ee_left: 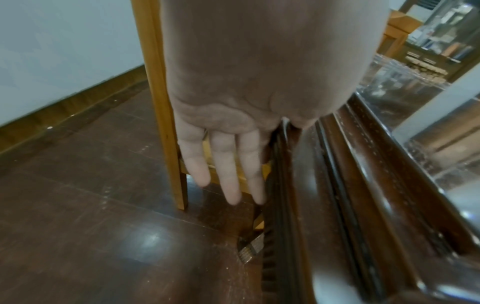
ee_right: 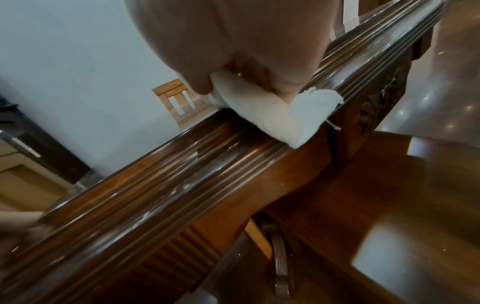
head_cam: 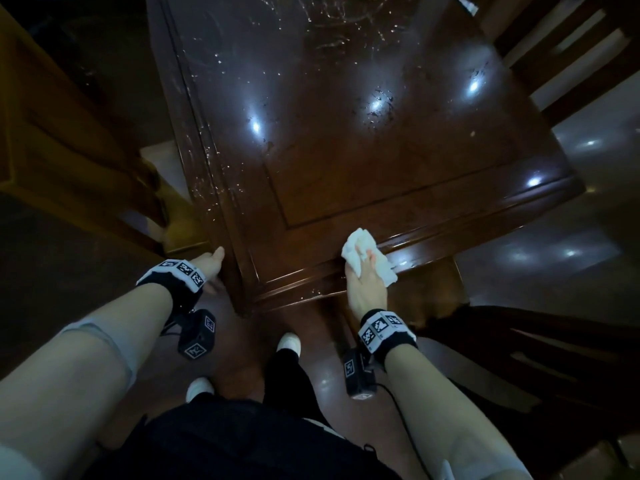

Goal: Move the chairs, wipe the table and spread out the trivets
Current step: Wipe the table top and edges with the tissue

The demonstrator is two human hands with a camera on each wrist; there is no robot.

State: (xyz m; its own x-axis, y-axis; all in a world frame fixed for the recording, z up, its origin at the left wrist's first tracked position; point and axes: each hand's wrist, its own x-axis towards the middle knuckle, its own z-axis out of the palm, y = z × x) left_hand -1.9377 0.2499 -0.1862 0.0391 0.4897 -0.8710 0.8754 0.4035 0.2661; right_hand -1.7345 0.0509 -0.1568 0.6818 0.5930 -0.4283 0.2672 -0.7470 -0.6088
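The dark glossy table (head_cam: 346, 150) fills the middle of the head view, with smears and specks on its top. My right hand (head_cam: 363, 271) grips a crumpled white cloth (head_cam: 360, 244) and presses it on the table's near moulded edge (ee_right: 182, 174). In the right wrist view the cloth (ee_right: 272, 119) folds over that edge under my right hand (ee_right: 246, 61). My left hand (head_cam: 213, 268) hangs at the table's near left corner, holding nothing. Its fingers (ee_left: 228, 164) point straight down beside the table's side (ee_left: 350, 185). No trivets are clearly visible.
A light wooden chair (head_cam: 69, 150) stands close to the table's left side, its leg (ee_left: 166, 102) just behind my left hand. One dark chair (head_cam: 571, 46) stands at the far right, another (head_cam: 536, 358) at the near right. My feet (head_cam: 287, 341) stand on the shiny dark floor.
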